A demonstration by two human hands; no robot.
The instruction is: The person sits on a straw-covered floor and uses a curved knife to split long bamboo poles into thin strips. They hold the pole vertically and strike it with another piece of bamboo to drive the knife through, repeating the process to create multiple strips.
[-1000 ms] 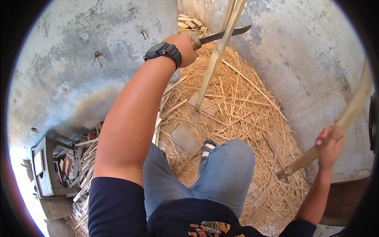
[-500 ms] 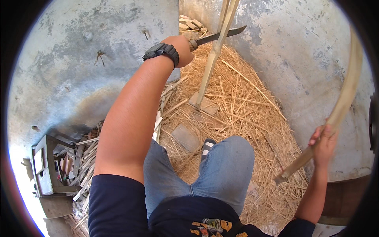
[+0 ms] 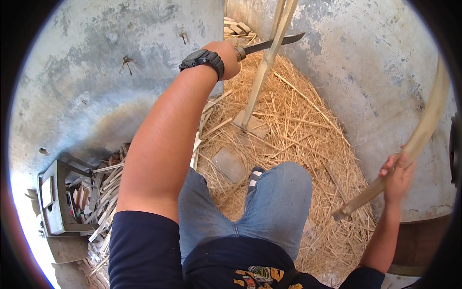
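Overhead, the left hand (image 3: 225, 57) is raised and closed round the handle of a long knife (image 3: 272, 43), a black wristwatch (image 3: 202, 59) on that wrist. The dark blade lies roughly level and crosses an upright pale bamboo strip (image 3: 263, 72), edge against it or just beside it; contact cannot be confirmed. That strip stands steeply, its foot planted on a flat stone (image 3: 251, 124) amid the straw litter (image 3: 298, 139), which appears to give it a firm base for the blade to work against.

The right hand (image 3: 397, 174) is closed round a second, curved bamboo strip (image 3: 418, 137), held out to the side near its lower end, well apart from the knife and so clear of the blade. Its upper part bends along the grey wall (image 3: 356, 62).

A knee in blue jeans (image 3: 279, 197) and a shoe tip sit below the stone. A grey box frame (image 3: 57, 200) with offcuts lies at lower left.
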